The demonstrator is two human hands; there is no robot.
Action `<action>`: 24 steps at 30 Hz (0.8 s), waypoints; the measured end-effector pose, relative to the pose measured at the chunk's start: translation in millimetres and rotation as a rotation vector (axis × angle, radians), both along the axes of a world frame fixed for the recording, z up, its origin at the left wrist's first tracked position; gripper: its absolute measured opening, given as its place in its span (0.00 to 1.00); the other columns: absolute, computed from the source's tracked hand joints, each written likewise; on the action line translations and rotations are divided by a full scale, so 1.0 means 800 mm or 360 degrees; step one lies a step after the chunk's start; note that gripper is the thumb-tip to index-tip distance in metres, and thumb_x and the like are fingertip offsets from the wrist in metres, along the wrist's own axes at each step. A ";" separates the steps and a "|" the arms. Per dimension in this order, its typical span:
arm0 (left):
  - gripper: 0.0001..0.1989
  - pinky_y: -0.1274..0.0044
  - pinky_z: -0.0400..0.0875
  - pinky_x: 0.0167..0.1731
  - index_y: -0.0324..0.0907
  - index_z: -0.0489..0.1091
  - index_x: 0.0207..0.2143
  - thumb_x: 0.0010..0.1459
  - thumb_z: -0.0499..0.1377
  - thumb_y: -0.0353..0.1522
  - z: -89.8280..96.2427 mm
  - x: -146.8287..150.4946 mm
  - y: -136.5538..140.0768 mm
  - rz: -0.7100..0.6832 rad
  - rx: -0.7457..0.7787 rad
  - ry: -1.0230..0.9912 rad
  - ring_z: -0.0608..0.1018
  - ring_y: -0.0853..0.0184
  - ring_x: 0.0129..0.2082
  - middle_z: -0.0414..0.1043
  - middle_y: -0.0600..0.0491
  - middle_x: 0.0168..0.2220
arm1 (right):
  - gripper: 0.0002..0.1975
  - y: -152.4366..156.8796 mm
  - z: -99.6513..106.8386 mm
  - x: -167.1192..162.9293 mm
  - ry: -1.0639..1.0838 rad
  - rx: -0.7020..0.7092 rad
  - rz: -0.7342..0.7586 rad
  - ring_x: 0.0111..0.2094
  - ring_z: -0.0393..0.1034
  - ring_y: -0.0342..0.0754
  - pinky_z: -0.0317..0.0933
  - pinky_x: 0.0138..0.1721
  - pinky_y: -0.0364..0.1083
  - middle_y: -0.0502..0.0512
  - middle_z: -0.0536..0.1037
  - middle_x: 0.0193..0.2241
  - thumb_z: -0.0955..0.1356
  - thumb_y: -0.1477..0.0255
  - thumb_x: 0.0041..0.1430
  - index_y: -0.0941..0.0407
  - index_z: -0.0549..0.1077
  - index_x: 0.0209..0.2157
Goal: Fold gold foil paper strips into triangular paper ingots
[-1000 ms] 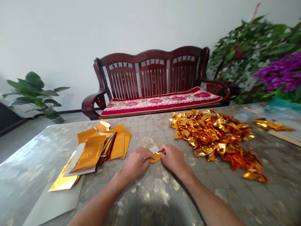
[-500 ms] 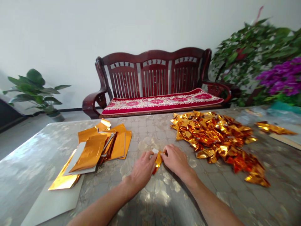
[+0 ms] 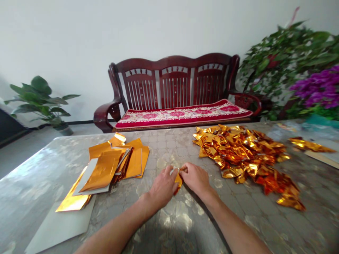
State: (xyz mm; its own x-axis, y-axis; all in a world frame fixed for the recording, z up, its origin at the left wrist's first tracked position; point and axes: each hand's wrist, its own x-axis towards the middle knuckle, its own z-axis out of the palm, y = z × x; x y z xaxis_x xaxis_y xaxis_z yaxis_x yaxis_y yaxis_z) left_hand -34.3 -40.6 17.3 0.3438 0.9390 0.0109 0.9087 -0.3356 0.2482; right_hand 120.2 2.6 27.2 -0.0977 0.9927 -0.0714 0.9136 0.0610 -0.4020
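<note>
Between my two hands, low over the table, is a small partly folded sheet of gold foil paper (image 3: 178,181). My left hand (image 3: 164,184) grips its left side with the fingers curled, hiding part of it. At the far right corner, the thumb and fingers of my right hand (image 3: 195,177) pinch the sheet. Loose gold foil sheets (image 3: 102,169) with pale backs lie stacked untidily to the left. A heap of folded gold foil pieces (image 3: 238,148) spreads out on the right.
A patterned cloth (image 3: 127,218) covers the table. A pale flat sheet (image 3: 63,224) lies at the front left. Clear plastic wrapping (image 3: 284,128) and a single folded gold piece (image 3: 311,144) are at the far right. Behind the table stands a wooden bench (image 3: 174,84).
My right fingers have turned the sheet's far corner over, so less of the white underside shows. My left hand keeps its grip and has barely shifted.
</note>
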 end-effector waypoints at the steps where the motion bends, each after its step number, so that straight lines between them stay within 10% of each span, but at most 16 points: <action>1: 0.20 0.70 0.68 0.56 0.44 0.60 0.58 0.64 0.53 0.31 0.000 -0.001 0.001 -0.0002 -0.0001 -0.0006 0.71 0.61 0.54 0.61 0.47 0.57 | 0.08 -0.001 0.001 -0.001 0.0001 0.0004 -0.0009 0.38 0.76 0.49 0.52 0.31 0.44 0.48 0.82 0.35 0.66 0.63 0.60 0.47 0.77 0.35; 24: 0.20 0.70 0.72 0.51 0.45 0.62 0.57 0.62 0.54 0.33 0.012 -0.005 0.006 0.0000 -0.0094 -0.0068 0.75 0.60 0.52 0.61 0.47 0.58 | 0.05 -0.016 -0.023 -0.011 -0.0241 0.0514 0.0245 0.41 0.70 0.47 0.53 0.35 0.44 0.52 0.77 0.37 0.65 0.73 0.64 0.53 0.74 0.35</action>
State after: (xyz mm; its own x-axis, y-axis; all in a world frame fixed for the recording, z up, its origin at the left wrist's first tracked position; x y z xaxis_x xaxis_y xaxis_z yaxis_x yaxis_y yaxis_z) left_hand -38.6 -35.5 26.6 0.3441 0.9385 -0.0300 0.8968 -0.3190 0.3064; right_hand 111.8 -9.9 9.0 -0.2595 0.9410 0.2172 0.9315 0.3032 -0.2008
